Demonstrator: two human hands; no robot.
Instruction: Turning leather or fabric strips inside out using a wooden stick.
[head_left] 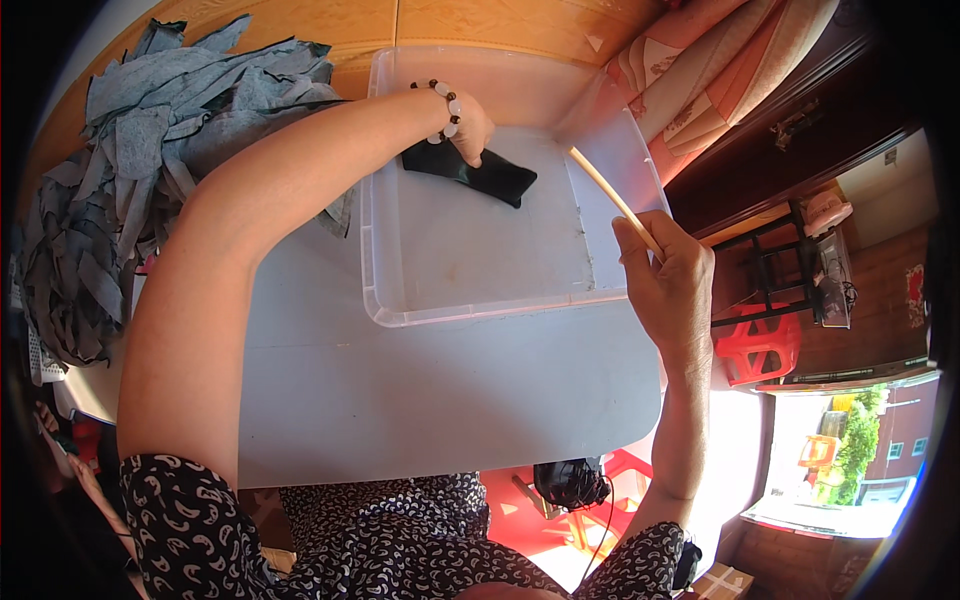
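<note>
Fingers of the left hand (468,128) pinch a black pouch (470,171); right hand (668,285) grips a stick (612,197).

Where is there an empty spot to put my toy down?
Bare table between the clear bin and the person's lap is free. The bin's floor below the black piece is open too. The grey fabric pile crowds the left side.

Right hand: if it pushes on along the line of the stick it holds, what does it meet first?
The right hand holds a thin stick aimed up-left over the clear bin. Extended, that line first reaches the bin's far rim, past the black pouch under the left hand. Depth is uncertain.
</note>
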